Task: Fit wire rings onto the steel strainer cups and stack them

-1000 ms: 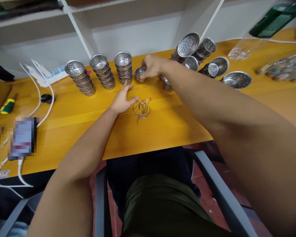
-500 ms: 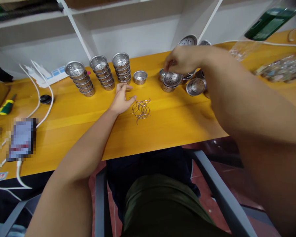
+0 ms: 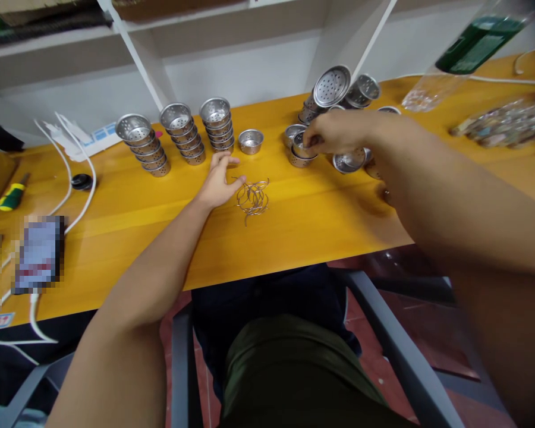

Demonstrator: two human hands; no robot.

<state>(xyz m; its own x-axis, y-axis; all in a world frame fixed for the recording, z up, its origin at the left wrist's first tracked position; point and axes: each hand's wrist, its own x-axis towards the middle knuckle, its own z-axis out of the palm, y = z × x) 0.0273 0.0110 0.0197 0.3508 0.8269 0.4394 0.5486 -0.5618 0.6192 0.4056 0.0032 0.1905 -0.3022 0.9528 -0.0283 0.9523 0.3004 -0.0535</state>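
Observation:
My right hand (image 3: 332,134) reaches to the group of perforated metal cups on the right. Its fingers pinch the rim of a small perforated metal cup (image 3: 299,144), which sits in another cup (image 3: 302,161). Part of that rim is hidden behind the fingertips. My left hand (image 3: 218,181) rests on the table, open, with fingers apart and nothing held. Close to its thumb lies a loose pile of thin curved metal wires (image 3: 253,198). A single metal cup (image 3: 251,142) stands beyond the pile.
Three stacks of metal cups, the left one (image 3: 143,145) leaning, line the back of the yellow table (image 3: 249,249). More cups (image 3: 332,86) stand behind my right hand. A plastic bottle (image 3: 468,50), a phone (image 3: 40,252), a screwdriver (image 3: 13,195) and white cables lie around.
My right hand has moved slightly down and its fingers have come onto the rim of the nested cup. The left hand stays in place. The view has shifted a little.

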